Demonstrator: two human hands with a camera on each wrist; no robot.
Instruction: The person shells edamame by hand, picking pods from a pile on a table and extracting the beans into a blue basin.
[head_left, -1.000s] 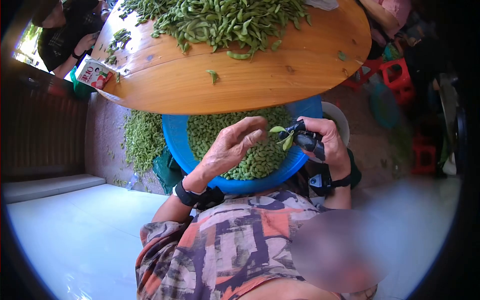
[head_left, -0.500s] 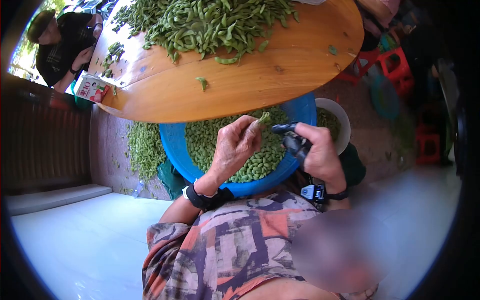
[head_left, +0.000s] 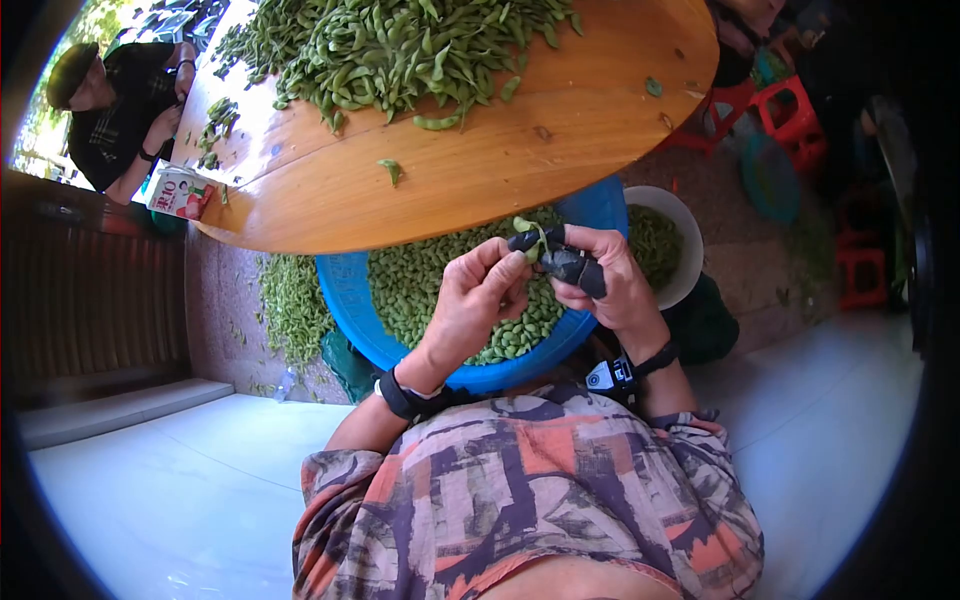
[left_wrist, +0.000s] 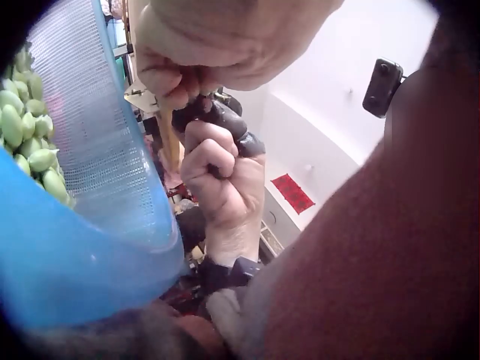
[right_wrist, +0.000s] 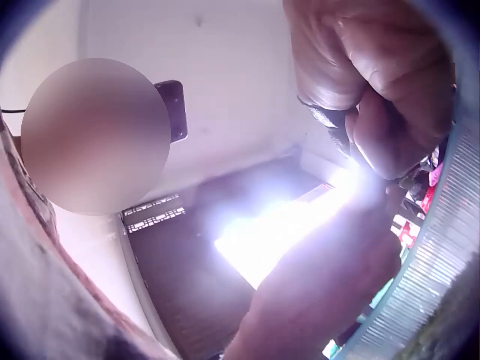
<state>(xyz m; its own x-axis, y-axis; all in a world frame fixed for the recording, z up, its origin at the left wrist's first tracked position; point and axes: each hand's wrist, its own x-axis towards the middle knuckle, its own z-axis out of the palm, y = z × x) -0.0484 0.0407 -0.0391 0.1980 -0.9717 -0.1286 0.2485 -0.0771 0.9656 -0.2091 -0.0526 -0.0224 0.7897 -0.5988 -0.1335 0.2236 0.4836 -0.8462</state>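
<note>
Above the blue basket [head_left: 480, 378] of shelled soybeans [head_left: 412, 290], the left hand [head_left: 475, 297] had its grip closed, fingertips pinching a soybean pod [head_left: 528, 228]. The right hand [head_left: 622, 284], black coverings [head_left: 580, 272] on its digits, had its grip nearly closed on that pod. Beyond the basket, a pod pile [head_left: 400, 55] lay on the wooden surface [head_left: 450, 190].

A small green pod [head_left: 530, 240], partly hidden, sits pinched at the fingertips between the left hand [head_left: 470, 305] and right hand [head_left: 608, 285]. Plump, pale-green loose beans [head_left: 425, 285] lie spread across the blue basin [head_left: 490, 378] below. Curved, unopened pods [head_left: 385, 60] lie tangled in a heap on the far part of the bench [head_left: 480, 175].
</note>
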